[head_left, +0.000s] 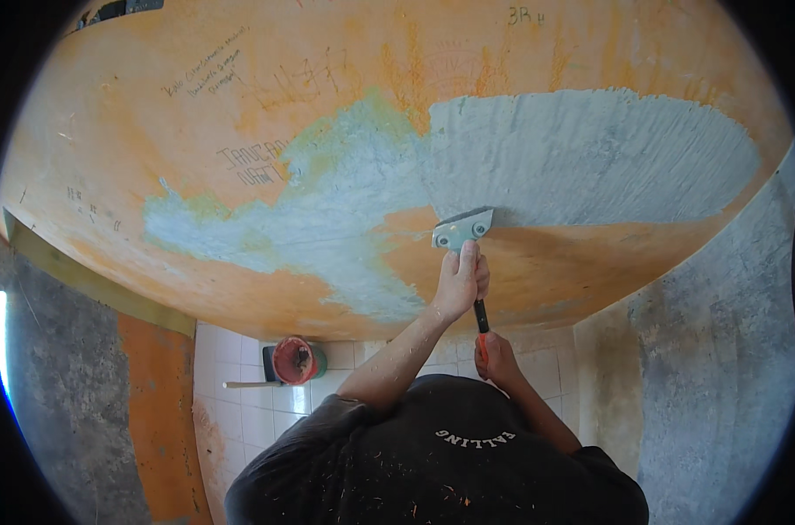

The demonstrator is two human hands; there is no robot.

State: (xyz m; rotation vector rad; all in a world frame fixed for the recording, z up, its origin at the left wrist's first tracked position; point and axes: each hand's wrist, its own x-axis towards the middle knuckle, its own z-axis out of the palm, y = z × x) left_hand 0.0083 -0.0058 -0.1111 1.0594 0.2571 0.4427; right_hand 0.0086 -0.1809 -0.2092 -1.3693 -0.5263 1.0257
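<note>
A long-handled wall scraper has its wide blade against the wall, where bare grey meets orange paint. Its head is pale with two round fasteners, and its shaft is black with a red grip end. Just below the head, my left hand is closed around the upper part of the tool. Lower down, my right hand wraps the red grip, close to my chest. Orange paint covers the wall below the blade. A large grey stripped patch spreads above and to the right of it.
On the white tiled floor at the lower left stands a reddish bucket. Next to it lies a dark tool with a pale stick handle. Grey walls close in at the right and left. Pale-blue patches mark the wall further left.
</note>
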